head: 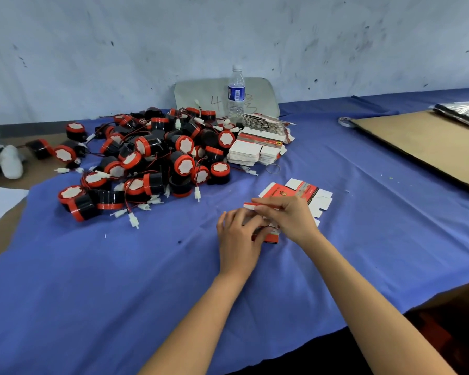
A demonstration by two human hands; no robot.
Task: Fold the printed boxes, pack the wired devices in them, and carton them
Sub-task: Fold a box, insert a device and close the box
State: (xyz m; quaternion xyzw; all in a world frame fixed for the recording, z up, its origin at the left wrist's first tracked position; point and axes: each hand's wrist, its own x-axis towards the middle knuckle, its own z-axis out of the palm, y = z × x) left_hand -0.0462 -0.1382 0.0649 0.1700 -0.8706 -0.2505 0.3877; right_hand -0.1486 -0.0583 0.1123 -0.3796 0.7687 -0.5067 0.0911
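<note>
Right of centre on the counter (119, 266), the left hand (237, 239) is gripping the printed box (301, 193) at its near end; the right hand (293, 219) is pinching a flap. Risk: folding off the score could be creasing it crooked.

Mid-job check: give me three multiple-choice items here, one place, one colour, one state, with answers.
1. Where does the water bottle stand? A. behind the flat box stack; B. at the near edge; C. on the floor.
2. The cloth is: A. green; B. blue; C. yellow.
3. The printed box held by the left hand and right hand is: A. sealed; B. flaps spread open; C. crushed.
Answers: 1 A, it stands upright beyond the stack; 2 B, blue throughout; 3 B, its white flaps lie flat and unfolded.
</note>
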